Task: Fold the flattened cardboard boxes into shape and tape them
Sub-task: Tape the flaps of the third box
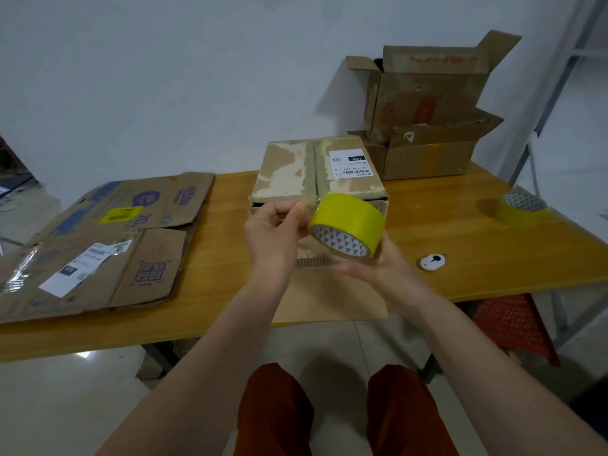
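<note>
My right grip (378,268) cradles the tape roll (347,225); my left grip (276,232) pinches its loose end, the box (316,172) lying just beyond both.

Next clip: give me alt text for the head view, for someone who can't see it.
A person holds a yellow tape roll in the right hand while the left hand pinches its free end, above a folded cardboard box on a wooden table. Flattened boxes lie to the left; two open boxes stand stacked behind, a second tape roll at right.
</note>
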`<state>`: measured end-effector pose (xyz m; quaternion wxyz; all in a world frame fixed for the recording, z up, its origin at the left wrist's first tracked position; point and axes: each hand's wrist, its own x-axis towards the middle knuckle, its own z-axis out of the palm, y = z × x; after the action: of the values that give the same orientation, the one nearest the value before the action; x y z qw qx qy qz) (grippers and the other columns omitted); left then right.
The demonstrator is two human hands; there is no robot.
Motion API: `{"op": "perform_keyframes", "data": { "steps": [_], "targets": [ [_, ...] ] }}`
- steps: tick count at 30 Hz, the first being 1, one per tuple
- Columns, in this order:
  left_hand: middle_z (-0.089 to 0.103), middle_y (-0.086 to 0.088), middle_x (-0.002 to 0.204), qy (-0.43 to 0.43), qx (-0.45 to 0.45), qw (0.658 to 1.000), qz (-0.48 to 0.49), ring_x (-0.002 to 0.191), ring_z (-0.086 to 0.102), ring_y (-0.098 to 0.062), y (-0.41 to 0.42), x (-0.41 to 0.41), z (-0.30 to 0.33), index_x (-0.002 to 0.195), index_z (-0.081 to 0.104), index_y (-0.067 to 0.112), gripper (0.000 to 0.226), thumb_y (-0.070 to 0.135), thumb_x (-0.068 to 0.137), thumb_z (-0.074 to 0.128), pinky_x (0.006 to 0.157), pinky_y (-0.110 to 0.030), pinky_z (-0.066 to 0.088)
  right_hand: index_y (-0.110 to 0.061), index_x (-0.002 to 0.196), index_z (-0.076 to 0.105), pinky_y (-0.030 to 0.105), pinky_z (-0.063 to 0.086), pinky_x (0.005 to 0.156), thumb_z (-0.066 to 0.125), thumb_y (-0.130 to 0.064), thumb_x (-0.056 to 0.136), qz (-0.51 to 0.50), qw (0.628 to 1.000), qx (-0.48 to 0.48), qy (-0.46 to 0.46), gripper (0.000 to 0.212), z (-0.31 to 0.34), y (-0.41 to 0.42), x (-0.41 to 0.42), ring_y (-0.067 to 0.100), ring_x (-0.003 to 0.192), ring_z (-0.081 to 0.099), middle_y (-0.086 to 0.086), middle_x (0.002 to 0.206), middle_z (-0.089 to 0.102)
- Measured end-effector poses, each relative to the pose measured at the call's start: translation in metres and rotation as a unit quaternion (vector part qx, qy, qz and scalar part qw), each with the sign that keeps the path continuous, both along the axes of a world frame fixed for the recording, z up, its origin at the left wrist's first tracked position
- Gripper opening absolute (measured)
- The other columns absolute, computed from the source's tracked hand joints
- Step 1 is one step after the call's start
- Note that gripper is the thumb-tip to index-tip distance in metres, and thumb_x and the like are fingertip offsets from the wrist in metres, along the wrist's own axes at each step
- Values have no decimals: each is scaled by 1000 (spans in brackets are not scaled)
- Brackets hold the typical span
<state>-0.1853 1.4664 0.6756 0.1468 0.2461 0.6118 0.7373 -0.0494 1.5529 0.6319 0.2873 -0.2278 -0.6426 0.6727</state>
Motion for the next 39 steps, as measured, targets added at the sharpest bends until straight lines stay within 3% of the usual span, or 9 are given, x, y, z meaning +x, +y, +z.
{"op": "perform_keyframes", "data": {
  "steps": [6, 9, 12, 15, 18, 21, 27, 31, 39],
  "targets": [
    [71, -11, 84, -64, 6, 998, 22, 74, 69, -20, 7, 4, -5, 75, 69, 11, 15, 16, 89, 69, 71, -36, 61, -21, 106, 63, 46, 57, 81, 71, -3, 81, -179, 969, -84, 150, 32, 19, -5, -37, 32, 99, 67, 13, 108, 68],
    [68, -12, 98, 20, -44, 994, 97, 85, 64, -17, 6, -7, -8, 67, 67, 16, 23, 24, 88, 67, 82, -36, 56, -18, 103, 65, 40, 58, 76, 66, -1, 82, -198, 975, 13, 101, 27, 25, -5, -41, 27, 95, 66, 9, 101, 69],
    [64, -15, 106, -2, -55, 983, 175, 82, 57, -13, -3, -23, -12, 67, 61, 17, 25, 28, 89, 65, 82, -33, 50, -15, 100, 62, 24, 52, 65, 52, 12, 84, -248, 959, 138, 11, 34, 27, 10, -33, 22, 89, 61, 1, 90, 64],
    [64, -9, 104, 8, -91, 980, 177, 87, 60, -14, -7, -35, -14, 70, 61, 19, 24, 30, 91, 64, 85, -32, 50, -11, 116, 59, 26, 42, 69, 47, 9, 86, -269, 935, 225, -49, 38, 25, 26, -28, 24, 100, 56, 10, 106, 61],
    [65, -3, 95, -9, -102, 981, 167, 86, 59, -15, -3, -46, -10, 67, 58, 20, 28, 30, 93, 62, 85, -34, 51, -12, 117, 53, 22, 36, 60, 44, 3, 90, -261, 938, 221, -48, 32, 31, 27, -38, 19, 96, 52, 6, 106, 56],
    [61, 2, 77, -1, -125, 977, 172, 68, 53, -11, 0, -60, -2, 67, 55, 18, 30, 30, 96, 57, 70, -30, 47, -12, 105, 47, 25, 33, 55, 44, -3, 94, -234, 940, 237, -67, 14, 46, 26, -53, 20, 88, 49, 0, 94, 52],
    [47, 4, 60, 44, -217, 962, 161, 59, 46, -13, 2, -86, 8, 59, 46, 17, 41, 29, 97, 53, 61, -25, 41, -5, 102, 47, 46, 45, 73, 44, -12, 96, -222, 922, 290, -127, 10, 69, 36, -86, 31, 89, 55, 15, 95, 62],
    [40, 3, 53, 56, -260, 951, 156, 54, 39, -17, 6, -97, 10, 52, 39, 19, 48, 29, 97, 52, 71, -33, 47, -8, 96, 48, 43, 43, 70, 43, -17, 97, -223, 915, 297, -158, 11, 75, 42, -98, 33, 87, 55, 15, 92, 61],
    [37, 2, 51, 70, -289, 948, 115, 52, 36, -17, 8, -105, 6, 50, 37, 19, 51, 28, 98, 53, 64, -31, 38, -7, 92, 46, 36, 30, 52, 47, -6, 92, -229, 881, 357, -209, 1, 76, 44, -99, 21, 67, 43, 2, 73, 44]
  ]
}}
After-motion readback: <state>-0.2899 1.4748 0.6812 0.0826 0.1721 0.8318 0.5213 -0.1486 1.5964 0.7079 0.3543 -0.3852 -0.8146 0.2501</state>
